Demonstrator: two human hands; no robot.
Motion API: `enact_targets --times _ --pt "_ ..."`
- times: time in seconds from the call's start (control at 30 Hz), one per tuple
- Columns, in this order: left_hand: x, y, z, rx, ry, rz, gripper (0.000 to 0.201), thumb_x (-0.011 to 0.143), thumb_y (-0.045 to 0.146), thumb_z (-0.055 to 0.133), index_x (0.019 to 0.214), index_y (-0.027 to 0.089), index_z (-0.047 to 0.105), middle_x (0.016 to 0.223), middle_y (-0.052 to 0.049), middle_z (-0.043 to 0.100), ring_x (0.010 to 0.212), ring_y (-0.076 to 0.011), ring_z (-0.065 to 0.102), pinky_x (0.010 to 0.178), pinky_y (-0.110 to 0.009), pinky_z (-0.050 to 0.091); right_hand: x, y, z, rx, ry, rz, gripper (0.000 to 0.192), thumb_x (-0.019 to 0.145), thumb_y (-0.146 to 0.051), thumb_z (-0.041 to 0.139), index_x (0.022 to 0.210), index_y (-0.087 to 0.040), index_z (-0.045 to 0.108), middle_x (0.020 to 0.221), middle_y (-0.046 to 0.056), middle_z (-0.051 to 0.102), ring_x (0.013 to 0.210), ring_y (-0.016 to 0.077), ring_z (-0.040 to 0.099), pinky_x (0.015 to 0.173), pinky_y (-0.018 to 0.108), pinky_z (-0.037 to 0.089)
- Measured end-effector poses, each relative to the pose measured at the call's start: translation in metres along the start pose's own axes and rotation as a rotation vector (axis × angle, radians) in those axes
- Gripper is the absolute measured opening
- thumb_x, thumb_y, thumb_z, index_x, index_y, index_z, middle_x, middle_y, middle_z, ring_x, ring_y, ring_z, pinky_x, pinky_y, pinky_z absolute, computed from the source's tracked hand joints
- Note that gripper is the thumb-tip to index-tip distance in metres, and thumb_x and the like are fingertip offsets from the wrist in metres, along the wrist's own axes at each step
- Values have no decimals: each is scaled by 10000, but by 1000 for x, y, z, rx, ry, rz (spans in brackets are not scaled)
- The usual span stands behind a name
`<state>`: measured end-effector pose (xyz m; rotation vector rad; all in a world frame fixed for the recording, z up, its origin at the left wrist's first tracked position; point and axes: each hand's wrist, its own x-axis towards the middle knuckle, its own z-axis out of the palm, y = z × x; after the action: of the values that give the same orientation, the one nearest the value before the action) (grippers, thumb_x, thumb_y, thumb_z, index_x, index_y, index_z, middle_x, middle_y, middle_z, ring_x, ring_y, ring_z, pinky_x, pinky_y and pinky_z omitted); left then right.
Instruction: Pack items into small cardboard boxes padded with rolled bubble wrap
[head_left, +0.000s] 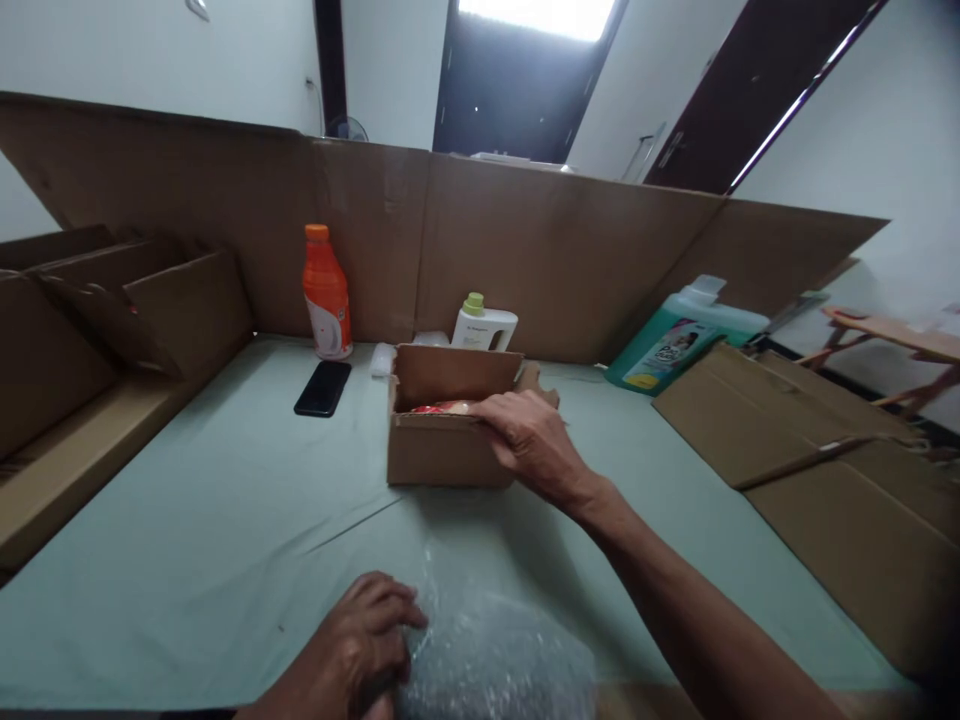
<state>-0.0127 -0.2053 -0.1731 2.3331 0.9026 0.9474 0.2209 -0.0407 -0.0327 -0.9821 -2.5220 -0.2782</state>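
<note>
Head view, looking forward and down over a desk (pixel 225 520) covered in pale green sheeting. The right hand (pixel 529 435) reaches forward, its fingers spread over the near right rim of a small open cardboard box (pixel 442 450); the palm lies flat and loosely open on the rim, closed around nothing. Inside the box, just left of those fingertips, a red-and-white item (pixel 439 407) shows only as a thin strip, too hidden to identify. The left hand (pixel 360 645) rests close to the body, fingers curled at the left edge of a sheet of bubble wrap (pixel 495 650); whether it pinches the wrap or merely presses on it cannot be made out, and both wrist and wrap are cut off by the bottom edge. Beyond the box stands a white bottle with a green cap (pixel 482 325), its lower part hidden by the box flap. To the left of the right hand lie a black phone (pixel 323 387) and, behind it, an orange bottle (pixel 326 295). Well to the right, a green jug (pixel 679 340) leans against the cardboard wall (pixel 570 260), beside flattened cardboard (pixel 825 460).
</note>
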Motion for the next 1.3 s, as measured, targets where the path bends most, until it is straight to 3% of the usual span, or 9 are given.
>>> enact_targets --times 0.13,0.23,0.37,0.43,0.6,0.73,0.97,1.17,1.3 --pt "3 -2 8 65 111 -200 241 680 77 487 823 223 614 982 -78 728 912 -236 677 805 -378 570 8 -20 7 60 0 -67 299 929 -90 506 1126 -200 702 1001 68 770 839 225 644 743 353 412" --pt "8 -2 14 149 172 -237 234 734 68 471 859 211 609 877 -74 716 791 -218 679 713 -356 577 -3 -27 2 125 206 -62 244 952 -161 541 1130 -218 698 1083 84 759 965 253 667 856 412 457" --pt "12 -8 13 197 252 -276 236 769 80 467 876 213 630 921 -88 714 841 -220 696 742 -350 593 -52 -22 -1 164 578 133 231 904 -167 630 1086 -296 688 1041 53 757 999 260 692 926 454 480" --pt "12 -18 6 217 284 -314 225 780 102 489 872 222 657 1100 -119 703 1005 -249 692 817 -367 596 -80 -10 10 195 632 306 168 903 -182 623 1019 -287 686 974 50 754 941 250 699 892 444 506" --pt "29 -60 -12 186 327 -477 188 809 168 516 832 208 698 1517 -144 452 1275 -323 569 995 -502 534 -102 27 67 555 274 741 437 755 -395 713 1145 -211 642 1093 114 746 960 285 710 791 429 575" --pt "55 -84 -12 128 317 -517 184 768 145 528 777 200 703 1409 -113 522 1263 -304 559 1047 -488 494 -83 34 106 880 69 808 537 639 -460 770 1079 -181 639 985 110 772 855 297 722 709 407 599" --pt "53 -83 3 219 440 -426 233 786 169 506 767 215 734 1017 -114 660 1012 -283 635 838 -421 570 -96 20 126 805 160 780 414 724 -436 758 1095 -258 713 1073 104 784 1004 386 718 811 491 607" --pt "53 -95 4 155 449 -547 221 851 271 526 805 217 735 1343 -141 603 1283 -330 562 992 -492 533 -89 25 132 769 168 849 375 756 -492 719 1010 -218 680 938 90 775 854 330 720 746 443 598" --pt "61 -96 0 59 440 -654 242 876 311 514 857 205 731 1467 -144 518 1326 -329 545 846 -409 596 -77 27 138 722 141 882 385 801 -488 669 1056 -201 648 980 96 759 891 303 703 805 434 572"
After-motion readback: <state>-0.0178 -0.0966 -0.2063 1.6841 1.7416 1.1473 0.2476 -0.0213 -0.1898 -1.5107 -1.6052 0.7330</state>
